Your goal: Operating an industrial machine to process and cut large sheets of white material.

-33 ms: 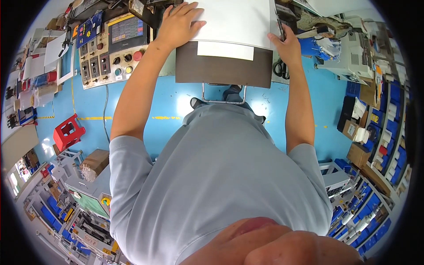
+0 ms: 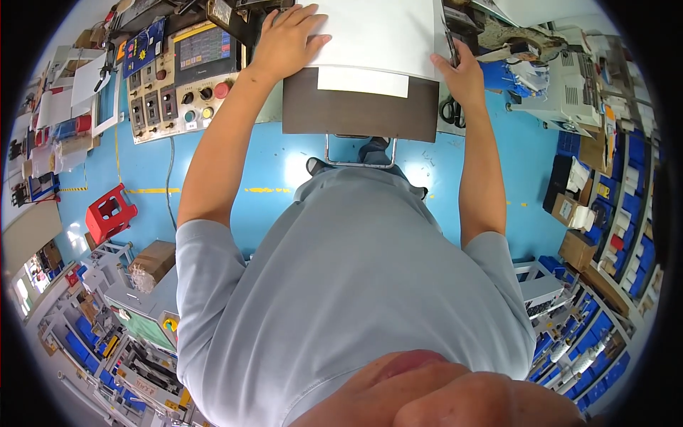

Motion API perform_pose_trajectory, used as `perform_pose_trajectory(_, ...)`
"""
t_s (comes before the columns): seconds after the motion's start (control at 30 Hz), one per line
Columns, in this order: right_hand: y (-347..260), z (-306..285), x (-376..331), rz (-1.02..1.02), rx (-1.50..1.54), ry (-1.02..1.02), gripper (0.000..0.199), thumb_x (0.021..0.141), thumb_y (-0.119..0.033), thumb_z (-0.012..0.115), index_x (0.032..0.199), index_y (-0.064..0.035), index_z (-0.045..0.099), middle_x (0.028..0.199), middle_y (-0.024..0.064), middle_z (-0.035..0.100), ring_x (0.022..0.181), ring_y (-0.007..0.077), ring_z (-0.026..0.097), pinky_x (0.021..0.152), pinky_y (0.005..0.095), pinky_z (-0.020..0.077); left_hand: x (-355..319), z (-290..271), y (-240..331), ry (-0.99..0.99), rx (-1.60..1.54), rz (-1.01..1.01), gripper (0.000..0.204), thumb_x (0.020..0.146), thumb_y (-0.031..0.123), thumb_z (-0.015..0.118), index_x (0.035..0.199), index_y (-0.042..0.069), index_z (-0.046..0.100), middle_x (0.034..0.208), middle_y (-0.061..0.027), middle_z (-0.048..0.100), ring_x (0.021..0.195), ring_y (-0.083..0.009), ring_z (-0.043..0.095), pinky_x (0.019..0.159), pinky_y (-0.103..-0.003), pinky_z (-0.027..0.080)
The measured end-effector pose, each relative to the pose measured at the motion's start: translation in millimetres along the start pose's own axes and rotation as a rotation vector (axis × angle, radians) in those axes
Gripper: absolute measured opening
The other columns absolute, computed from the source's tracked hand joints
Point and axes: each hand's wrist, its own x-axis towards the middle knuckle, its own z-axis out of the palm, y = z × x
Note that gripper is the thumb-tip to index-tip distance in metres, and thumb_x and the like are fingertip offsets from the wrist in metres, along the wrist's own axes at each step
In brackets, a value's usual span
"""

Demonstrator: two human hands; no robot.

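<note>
My left hand [image 2: 289, 41] lies open with its fingers spread, at the left edge of a large white sheet [image 2: 373, 35]. The sheet rests over a dark brown board [image 2: 359, 114], and a narrower white strip [image 2: 363, 82] shows from beneath its near edge. On the other side, my right hand [image 2: 461, 74] is closed round a thin dark tool [image 2: 449, 41] along the sheet's right edge. Its exact kind cannot be made out. Black-handled scissors [image 2: 452, 112] lie just below that hand, their blades hidden.
Left of the board stands a control panel [image 2: 183, 82] with a screen, knobs and buttons. A blue bin [image 2: 516, 77] and a pale machine housing [image 2: 565, 89] are to the right. A red stool [image 2: 110, 213] stands on the blue floor. Shelves with blue bins [image 2: 629, 213] line the right.
</note>
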Motion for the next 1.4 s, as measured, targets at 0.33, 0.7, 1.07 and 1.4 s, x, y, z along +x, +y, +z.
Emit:
perform_pose_trajectory(0.33,10.9,1.2,-8.4,0.066,0.120,0.009,0.067,0.083,-0.038,0.079,0.135,-0.0011,0.057,0.090,0.0082,0.069,0.080,0.0181,0.064,0.073,0.0327,0.0506,-15.8,12.9,1.1,-0.031,-0.077,-0.087,0.040,0.092,0.039,0.067,0.123,0.013,0.068,0.137,-0.0090,0.061,0.133,-0.0304,0.051,0.113,-0.054,0.035)
perform_pose_trajectory(0.7,-2.1,-4.2,-34.8,0.234,0.331,0.007,0.046,0.091,-0.026,0.076,0.128,-0.0018,0.063,0.079,-0.0050,0.054,0.073,0.0064,0.046,0.067,0.0234,0.0398,-5.6,1.8,22.9,-0.033,-0.160,-0.092,0.042,0.091,0.036,0.069,0.122,0.008,0.068,0.138,-0.0140,0.060,0.133,-0.0343,0.050,0.112,-0.053,0.035)
perform_pose_trajectory(1.07,53.0,8.7,-45.3,0.319,0.310,0.087,0.042,0.093,-0.021,0.070,0.128,0.0006,0.061,0.094,0.0092,0.070,0.084,0.0170,0.061,0.076,0.0301,0.0470,-5.2,10.1,29.8,-0.058,-0.164,-0.075,0.042,0.090,0.031,0.071,0.123,0.005,0.066,0.137,-0.0182,0.059,0.131,-0.0373,0.052,0.109,-0.050,0.038)
perform_pose_trajectory(1.4,98.9,71.6,-36.9,0.167,-0.098,0.052,0.056,0.089,-0.010,0.063,0.143,-0.0034,0.047,0.128,0.0307,0.055,0.116,0.0487,0.056,0.099,0.0479,0.0476,-28.4,-28.1,63.0,0.094,-0.305,-0.175,0.033,0.086,0.019,0.074,0.115,0.005,0.069,0.127,-0.0158,0.064,0.122,-0.0371,0.056,0.106,-0.048,0.041)
